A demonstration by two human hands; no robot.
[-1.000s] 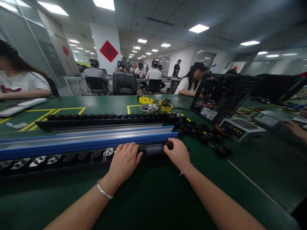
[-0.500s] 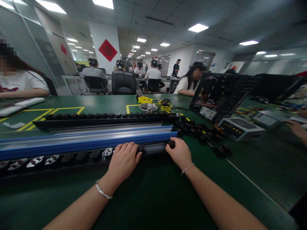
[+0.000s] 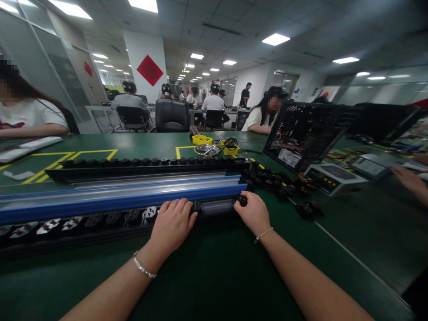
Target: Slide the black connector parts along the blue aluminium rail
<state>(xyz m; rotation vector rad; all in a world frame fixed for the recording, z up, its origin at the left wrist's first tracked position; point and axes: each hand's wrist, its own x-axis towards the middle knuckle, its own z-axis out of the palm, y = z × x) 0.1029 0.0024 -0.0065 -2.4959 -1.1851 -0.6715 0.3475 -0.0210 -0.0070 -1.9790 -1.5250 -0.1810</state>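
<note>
On the green desk [image 3: 214,281], a long blue-edged metal channel [image 3: 100,203] lies just beyond a long black rail [image 3: 217,208]. At two o'clock from the right hand [image 3: 255,212] sits a jumbled heap of small black parts [image 3: 276,179], with an open black computer case [image 3: 301,129] behind. The rail carries dark, rounded pieces, some glinting silver, with a smooth stretch between the hands. Near that stretch's three o'clock end, the right hand pinches a small dark rounded part [image 3: 243,200], partly hidden by fingers. The left hand [image 3: 172,225] drapes over the rail; whether it grips is hidden. Towards nine o'clock, the rail is cut off.
</note>
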